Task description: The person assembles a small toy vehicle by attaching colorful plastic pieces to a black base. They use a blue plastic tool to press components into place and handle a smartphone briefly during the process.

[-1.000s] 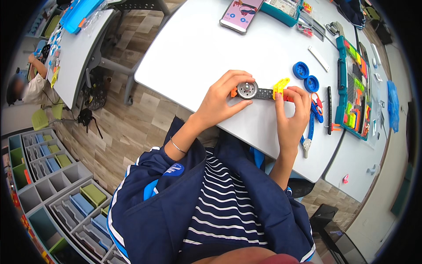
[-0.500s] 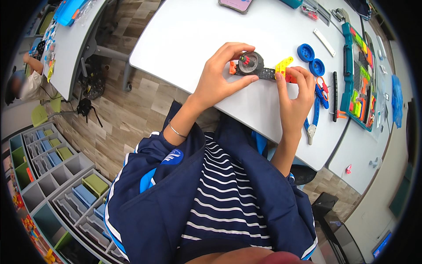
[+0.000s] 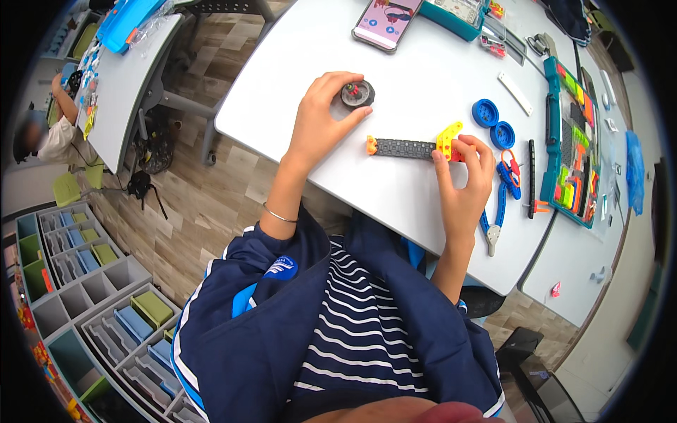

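Between the thumb and fingers of my left hand (image 3: 316, 121) is a small black toy wheel (image 3: 357, 94) with a grey hub and a red piece at its centre. My right hand (image 3: 465, 185) grips the red right end of a black toy building beam (image 3: 405, 148). An orange piece (image 3: 371, 145) sits on the beam's left end, and a yellow angled piece (image 3: 448, 141) stands up near my right fingers. A gap separates the wheel from the beam. Both are over the white table (image 3: 303, 63).
Two blue wheel rims (image 3: 485, 113), a white strip (image 3: 515, 94), a blue and grey tool (image 3: 497, 218) and a black rod (image 3: 532, 176) lie to the right. Beyond them stands a teal parts case (image 3: 571, 141). A phone (image 3: 386, 24) lies at the far side. Another person (image 3: 60, 134) sits at the left table.
My left hand has moved left with the wheel, away from the beam where it was before. My right hand stays on the beam's red end. The view has shifted, showing more of the phone.
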A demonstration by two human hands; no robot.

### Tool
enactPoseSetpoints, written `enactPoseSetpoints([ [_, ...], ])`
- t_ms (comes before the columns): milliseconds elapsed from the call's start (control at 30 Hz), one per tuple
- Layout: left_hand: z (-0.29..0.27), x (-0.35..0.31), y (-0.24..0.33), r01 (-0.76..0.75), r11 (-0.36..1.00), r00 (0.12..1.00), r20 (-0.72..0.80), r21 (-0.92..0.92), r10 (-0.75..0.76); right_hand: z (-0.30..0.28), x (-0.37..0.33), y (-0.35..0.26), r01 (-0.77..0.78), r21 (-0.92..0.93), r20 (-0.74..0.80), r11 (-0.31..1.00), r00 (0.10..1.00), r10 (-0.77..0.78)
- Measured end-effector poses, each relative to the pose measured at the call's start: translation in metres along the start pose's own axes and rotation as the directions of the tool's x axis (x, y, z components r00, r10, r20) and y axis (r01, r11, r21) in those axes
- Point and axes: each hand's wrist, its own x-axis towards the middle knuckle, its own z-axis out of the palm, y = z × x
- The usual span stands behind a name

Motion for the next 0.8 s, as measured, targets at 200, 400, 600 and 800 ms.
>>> enactPoseSetpoints([
  [200, 0.002, -0.0004, -0.0025, -0.026, 0.997, 1.0, 0.0, 0.078, 0.026, -0.0001, -0.0011, 0.0012, 0.006, 0.026, -0.007, 1.0, 1.0, -0.006],
  [400, 0.002, -0.0024, -0.0036, -0.021, 0.997, 1.0, -0.003, 0.068, 0.021, 0.0008, -0.0016, 0.0029, -0.009, 0.065, -0.004, 0.998, 1.0, 0.009],
  [600, 0.0026, -0.0051, -0.0057, -0.014, 0.997, 1.0, 0.003, 0.071, 0.014, 0.0012, -0.0026, 0.0036, 0.007, 0.067, -0.01, 0.998, 1.0, -0.006],
  [800, -0.0015, -0.0052, -0.003, 0.018, 0.995, 0.999, 0.042, 0.094, -0.022, 0.0007, -0.0025, 0.0035, 0.003, 0.049, -0.009, 0.999, 1.0, -0.003],
])
